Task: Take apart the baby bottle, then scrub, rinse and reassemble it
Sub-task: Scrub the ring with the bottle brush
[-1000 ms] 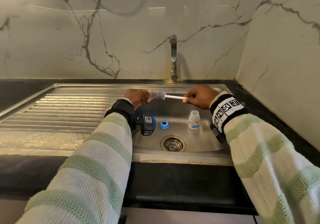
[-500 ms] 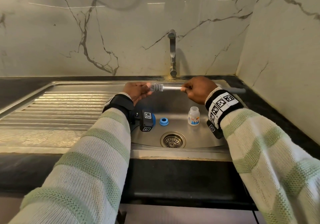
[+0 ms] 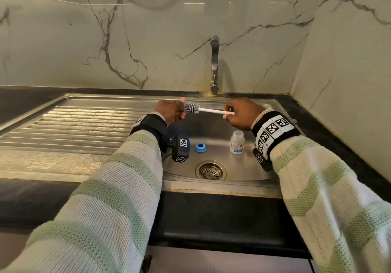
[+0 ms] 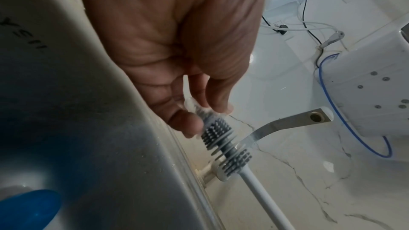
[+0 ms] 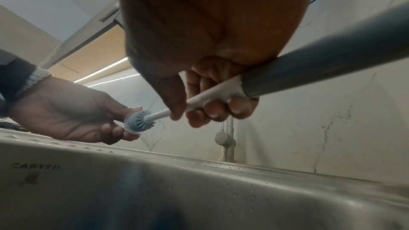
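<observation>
My left hand (image 3: pixel 179 110) pinches a clear silicone nipple (image 4: pixel 194 107) over the sink. The grey bristle head of a bottle brush (image 3: pixel 192 108) sits partly inside the nipple (image 5: pixel 130 128). My right hand (image 3: pixel 230 112) grips the brush's white handle (image 3: pixel 211 110), fingers curled round it (image 5: pixel 199 109). The open bottle body (image 3: pixel 237 142) stands upright in the basin below my right hand. A blue collar ring (image 3: pixel 200 147) lies on the basin floor to the left of the bottle. Another blue part (image 3: pixel 189 143) is mostly hidden behind my left wrist camera.
The steel sink (image 3: pixel 243 173) has a drain (image 3: pixel 211 170) near its front. A faucet (image 3: pixel 214 65) rises at the back, its spout just behind the hands. A ribbed drainboard (image 3: pixel 74 129) lies to the left. Marble walls close the back and right.
Both hands keep their holds. The hands and brush have risen slightly toward the faucet, and the brush handle's tilt has shifted a little.
</observation>
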Available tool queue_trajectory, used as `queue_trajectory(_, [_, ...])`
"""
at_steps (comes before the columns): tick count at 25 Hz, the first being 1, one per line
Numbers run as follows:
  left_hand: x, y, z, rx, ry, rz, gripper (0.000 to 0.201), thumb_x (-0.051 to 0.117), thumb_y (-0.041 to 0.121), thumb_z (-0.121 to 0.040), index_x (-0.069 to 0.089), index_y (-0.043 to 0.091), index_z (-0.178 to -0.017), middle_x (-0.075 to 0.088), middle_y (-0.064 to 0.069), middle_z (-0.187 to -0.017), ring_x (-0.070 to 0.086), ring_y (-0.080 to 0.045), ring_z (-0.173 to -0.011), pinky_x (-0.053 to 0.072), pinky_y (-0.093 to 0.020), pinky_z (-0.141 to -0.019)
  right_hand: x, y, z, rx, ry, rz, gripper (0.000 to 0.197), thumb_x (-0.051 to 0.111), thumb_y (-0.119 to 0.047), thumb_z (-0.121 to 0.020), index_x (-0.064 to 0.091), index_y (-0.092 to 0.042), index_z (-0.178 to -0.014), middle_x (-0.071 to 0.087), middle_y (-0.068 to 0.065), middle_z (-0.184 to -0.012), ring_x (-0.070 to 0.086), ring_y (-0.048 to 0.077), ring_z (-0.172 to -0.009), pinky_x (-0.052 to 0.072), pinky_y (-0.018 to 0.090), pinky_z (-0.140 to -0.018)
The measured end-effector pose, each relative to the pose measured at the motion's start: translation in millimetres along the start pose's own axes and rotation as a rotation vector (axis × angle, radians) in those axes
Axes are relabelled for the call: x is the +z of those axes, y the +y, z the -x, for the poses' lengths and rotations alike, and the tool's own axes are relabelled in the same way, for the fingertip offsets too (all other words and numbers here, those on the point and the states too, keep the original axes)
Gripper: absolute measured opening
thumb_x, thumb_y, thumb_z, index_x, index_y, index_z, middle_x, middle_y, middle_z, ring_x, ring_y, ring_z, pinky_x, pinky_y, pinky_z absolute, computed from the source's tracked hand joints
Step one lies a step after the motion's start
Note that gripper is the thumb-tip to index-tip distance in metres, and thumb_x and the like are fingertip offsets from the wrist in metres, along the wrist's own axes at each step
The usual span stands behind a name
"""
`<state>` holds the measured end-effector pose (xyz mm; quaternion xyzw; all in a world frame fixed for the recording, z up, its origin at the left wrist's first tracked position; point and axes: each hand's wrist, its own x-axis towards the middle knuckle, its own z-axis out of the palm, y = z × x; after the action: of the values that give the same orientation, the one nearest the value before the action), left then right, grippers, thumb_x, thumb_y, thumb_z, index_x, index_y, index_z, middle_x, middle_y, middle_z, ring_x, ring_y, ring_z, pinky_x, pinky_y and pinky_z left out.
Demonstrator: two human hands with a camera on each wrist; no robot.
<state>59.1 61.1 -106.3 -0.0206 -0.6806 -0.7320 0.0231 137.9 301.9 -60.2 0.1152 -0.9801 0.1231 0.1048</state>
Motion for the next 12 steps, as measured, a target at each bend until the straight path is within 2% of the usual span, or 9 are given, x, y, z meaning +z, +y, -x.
queue_trajectory(2, [-1, -3, -1, -0.044, 0.001, 0.014, 0.026, 0.064, 0.023, -0.096, 0.064, -0.002, -0.097, 0.06, -0.008, -0.062, 0.051, -0.011, -0.046, 0.049, -0.021, -0.051, 4, 2, -1, -0.009, 0.017, 0.017, 0.013, 0.067, -0.027, -0.088, 0.063, -0.019, -0.097, 0.063, 0.001, -0.091, 0.059, 0.022, -0.086, 0.042, 0.029, -0.074])
queue_trajectory(4, [-1, -5, -1, -0.05, 0.004, 0.032, 0.021, 0.065, 0.017, -0.094, 0.064, -0.004, -0.096, 0.06, -0.013, -0.069, 0.053, -0.01, -0.046, 0.049, -0.02, -0.05, 4, 5, -2, -0.001, 0.052, 0.002, 0.016, 0.068, -0.029, -0.088, 0.067, -0.019, -0.1, 0.065, 0.002, -0.095, 0.06, 0.023, -0.089, 0.046, 0.031, -0.079])
queue_trajectory(7, [3, -3, 0, -0.005, 0.023, 0.041, 0.017, 0.068, 0.014, -0.092, 0.066, -0.003, -0.087, 0.063, -0.014, -0.074, 0.057, -0.013, -0.051, 0.053, -0.025, -0.061, 1, 3, -1, 0.025, 0.105, 0.005, 0.019, 0.064, -0.027, -0.089, 0.073, -0.019, -0.103, 0.069, 0.005, -0.099, 0.061, 0.025, -0.091, 0.052, 0.039, -0.086])
queue_trajectory(9, [2, -1, -3, 0.05, 0.054, 0.039, 0.015, 0.068, 0.015, -0.092, 0.069, 0.001, -0.087, 0.063, -0.011, -0.071, 0.057, -0.015, -0.054, 0.054, -0.028, -0.066, 0, -4, 1, 0.01, 0.101, 0.017, 0.018, 0.058, -0.022, -0.089, 0.073, -0.017, -0.098, 0.069, 0.006, -0.093, 0.061, 0.025, -0.084, 0.051, 0.035, -0.078])
queue_trajectory(12, [-3, -2, -8, 0.116, 0.065, 0.016, 0.014, 0.069, 0.019, -0.092, 0.073, 0.006, -0.089, 0.062, -0.007, -0.068, 0.055, -0.014, -0.055, 0.052, -0.03, -0.067, 3, -15, 0, 0.004, -0.008, 0.028, 0.013, 0.05, -0.018, -0.085, 0.062, -0.015, -0.08, 0.061, 0.005, -0.076, 0.055, 0.024, -0.072, 0.038, 0.028, -0.059])
